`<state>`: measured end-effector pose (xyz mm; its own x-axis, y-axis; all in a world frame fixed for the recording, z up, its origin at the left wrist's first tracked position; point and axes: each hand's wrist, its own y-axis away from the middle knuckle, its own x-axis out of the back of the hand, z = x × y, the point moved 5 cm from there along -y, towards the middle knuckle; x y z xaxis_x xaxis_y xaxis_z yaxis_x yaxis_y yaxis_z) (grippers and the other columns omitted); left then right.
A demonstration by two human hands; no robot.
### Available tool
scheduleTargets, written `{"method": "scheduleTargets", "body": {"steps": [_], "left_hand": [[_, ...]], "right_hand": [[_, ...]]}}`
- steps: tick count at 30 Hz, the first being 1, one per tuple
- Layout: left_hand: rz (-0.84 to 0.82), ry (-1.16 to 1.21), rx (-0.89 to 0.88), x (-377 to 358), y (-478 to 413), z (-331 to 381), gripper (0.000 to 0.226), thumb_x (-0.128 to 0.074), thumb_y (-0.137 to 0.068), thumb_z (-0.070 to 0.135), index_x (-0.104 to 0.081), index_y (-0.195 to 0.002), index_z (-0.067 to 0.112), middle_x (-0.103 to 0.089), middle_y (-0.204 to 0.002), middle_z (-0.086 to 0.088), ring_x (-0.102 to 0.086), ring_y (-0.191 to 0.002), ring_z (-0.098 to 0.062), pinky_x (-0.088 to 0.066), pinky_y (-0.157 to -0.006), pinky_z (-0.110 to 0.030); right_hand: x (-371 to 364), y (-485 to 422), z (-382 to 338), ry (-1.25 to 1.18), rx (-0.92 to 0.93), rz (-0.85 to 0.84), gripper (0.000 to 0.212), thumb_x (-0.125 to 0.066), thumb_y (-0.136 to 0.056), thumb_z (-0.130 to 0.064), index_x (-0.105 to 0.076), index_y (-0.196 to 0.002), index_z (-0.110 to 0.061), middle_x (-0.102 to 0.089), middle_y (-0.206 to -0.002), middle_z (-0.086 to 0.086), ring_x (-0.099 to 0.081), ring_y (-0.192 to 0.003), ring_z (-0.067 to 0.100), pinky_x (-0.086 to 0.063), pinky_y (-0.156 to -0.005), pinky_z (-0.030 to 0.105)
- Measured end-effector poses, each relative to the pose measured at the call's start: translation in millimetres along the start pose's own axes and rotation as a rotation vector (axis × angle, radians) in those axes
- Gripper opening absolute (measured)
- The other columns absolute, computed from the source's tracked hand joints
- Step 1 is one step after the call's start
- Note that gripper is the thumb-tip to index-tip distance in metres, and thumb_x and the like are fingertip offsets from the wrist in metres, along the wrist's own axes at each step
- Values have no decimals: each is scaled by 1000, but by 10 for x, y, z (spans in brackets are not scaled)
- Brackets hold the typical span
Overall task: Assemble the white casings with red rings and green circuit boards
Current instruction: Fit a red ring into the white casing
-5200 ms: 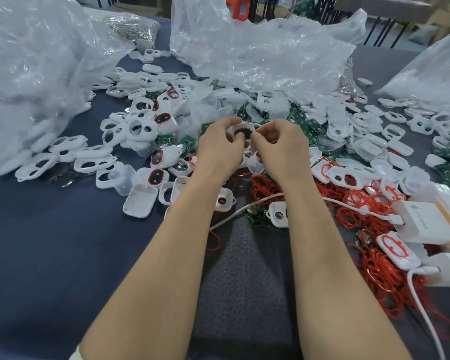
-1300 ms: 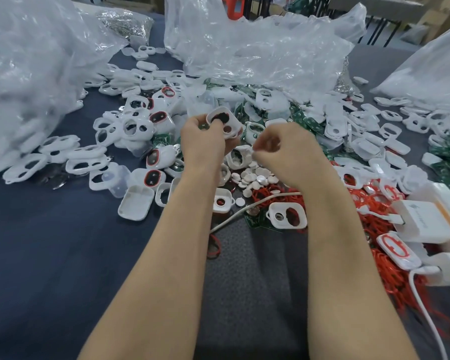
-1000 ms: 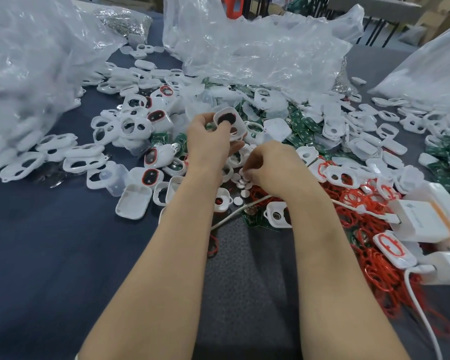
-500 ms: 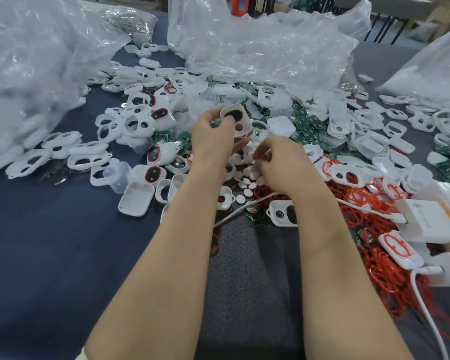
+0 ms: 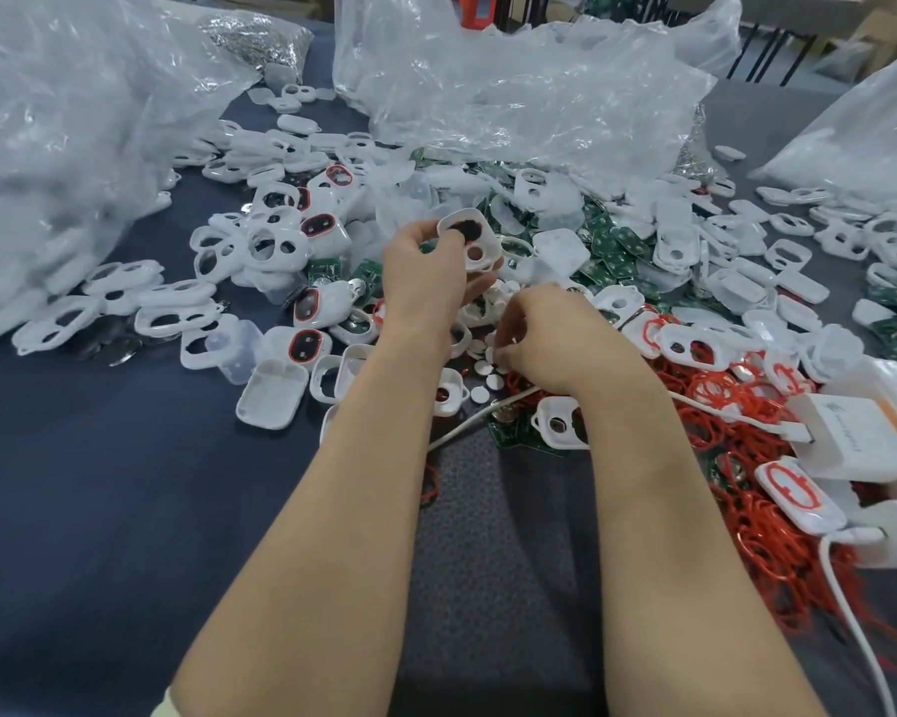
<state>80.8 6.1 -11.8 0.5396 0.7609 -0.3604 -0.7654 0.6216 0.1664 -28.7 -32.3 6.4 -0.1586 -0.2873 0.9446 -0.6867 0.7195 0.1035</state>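
Nearest, the right hand (image 5: 544,344) has dropped off the white casing (image 5: 469,240) to the small white discs (image 5: 487,377) on the tabletop (image 5: 125,509), grip curled (round a disc or not, I cannot tell), so another part seems due, while beyond it the left hand (image 5: 425,271) pinches that casing aloft, two-holed, dark inside.
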Motion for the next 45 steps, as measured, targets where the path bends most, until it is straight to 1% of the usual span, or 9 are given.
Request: {"method": "scheduleTargets", "body": {"steps": [4, 8, 12, 16, 21, 25, 29, 37, 45], "left_hand": [[-1, -8, -1, -3, 9, -7, 17, -46, -97, 5, -55, -111, 7, -63, -112, -19, -70, -72, -22, -53, -54, -19], [-25, -49, -30, -32, 32, 3, 21, -49, -95, 1, -54, -115, 7, -64, -107, -16, -69, -69, -18, -54, -57, -18], [-34, -80, -44, -58, 57, 6, 21, -54, -94, 4, -54, -115, 7, -64, -108, -17, -68, -67, -15, -54, -58, -18], [-29, -70, -33, -56, 71, 4, 21, -54, -94, 6, -55, -115, 7, -64, -110, -19, -67, -63, -14, -54, -58, -18], [-22, -66, -31, -61, 86, 12, 20, -52, -94, 5, -54, -114, 8, -65, -109, -18, -68, -67, -15, -54, -57, -18], [22, -98, -107, -48, 96, 38, 15, -53, -94, 5, -52, -108, 12, -64, -101, -13, -69, -69, -13, -56, -63, -19], [77, -228, -174, -36, 89, 49, 17, -54, -92, 4, -51, -103, 16, -67, -103, -18, -67, -95, -29, -55, -88, -44], [90, -276, -206, -51, 96, 59, 16, -55, -90, 5, -53, -101, 16, -67, -103, -20, -66, -97, -33, -53, -90, -48], [-67, -152, -140, -152, 107, -18, 24, -55, -90, 0, -54, -103, 20, -67, -98, -9, -69, -87, -19, -57, -72, -24]], "right_hand": [[62, -37, 50, -129, 21, 98, 9, -58, -93, -15, -63, -99, -11, -65, -104, 10, -60, -98, 25, -49, -81, 32], [261, -36, 136, -711, 30, 451, 7, -58, -93, -10, -55, -97, -15, -67, -88, 1, -66, -78, 9, -53, -73, 21], [171, -76, 196, -1311, -15, 413, 12, -60, -90, 1, -62, -101, -5, -69, -80, 6, -68, -68, 6, -55, -69, 18], [104, -125, 220, -1540, -46, 342, 15, -55, -90, 8, -65, -90, -3, -71, -72, 6, -71, -73, 13, -57, -71, 21], [111, -120, 244, -1564, -52, 363, 17, -55, -90, 7, -65, -86, -5, -72, -70, 5, -71, -72, 13, -57, -71, 22], [179, -76, 170, -1155, 18, 504, 10, -61, -88, 1, -67, -88, -7, -71, -80, 8, -72, -74, 14, -59, -74, 27], [164, -60, -32, -840, 106, 508, 6, -67, -85, -9, -70, -86, -14, -72, -81, 1, -70, -78, 13, -57, -81, 34], [77, -115, 6, -1090, 37, 375, 13, -65, -86, -3, -63, -85, -15, -69, -86, 11, -70, -87, 28, -56, -85, 44], [173, -112, 164, -956, -7, 604, 7, -68, -85, -7, -67, -86, -13, -68, -82, 2, -67, -80, 17, -56, -82, 35]]}}
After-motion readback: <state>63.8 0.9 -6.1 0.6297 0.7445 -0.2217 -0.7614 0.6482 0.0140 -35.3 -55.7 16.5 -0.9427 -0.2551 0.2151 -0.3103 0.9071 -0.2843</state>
